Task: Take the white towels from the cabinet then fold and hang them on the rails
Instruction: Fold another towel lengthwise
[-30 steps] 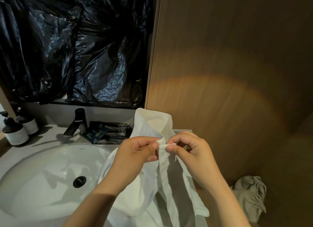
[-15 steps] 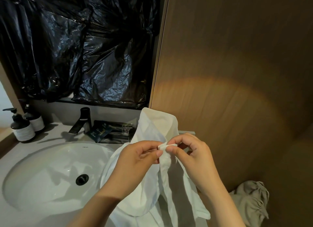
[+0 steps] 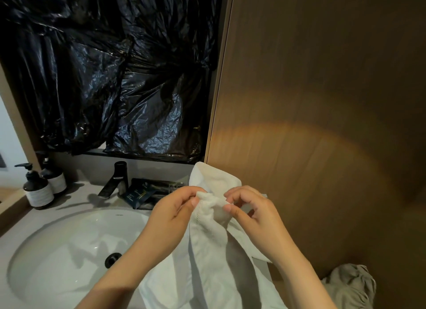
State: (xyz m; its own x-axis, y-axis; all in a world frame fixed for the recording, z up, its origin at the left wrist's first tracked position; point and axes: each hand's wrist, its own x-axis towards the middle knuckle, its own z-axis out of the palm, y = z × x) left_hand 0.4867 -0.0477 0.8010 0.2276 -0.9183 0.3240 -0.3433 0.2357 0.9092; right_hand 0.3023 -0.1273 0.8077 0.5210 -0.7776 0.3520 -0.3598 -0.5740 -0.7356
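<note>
Towel (image 3: 207, 251), white and bunched, is hanging over the counter's right edge in front of the person, with the left hand (image 3: 175, 211) pinching its top hem between thumb and curled fingers and the right hand (image 3: 253, 214) nipping the same hem just beside it. To the left a white sink basin (image 3: 57, 251) is lying, a black faucet (image 3: 115, 182), dark sachets (image 3: 143, 193) and two pump bottles (image 3: 38, 188) are standing behind it, and crumpled black plastic sheeting (image 3: 103, 66) is covering the wall above. On the right a wood panel (image 3: 322, 101) is rising, with a beige cloth (image 3: 350, 283) lying bunched below.
</note>
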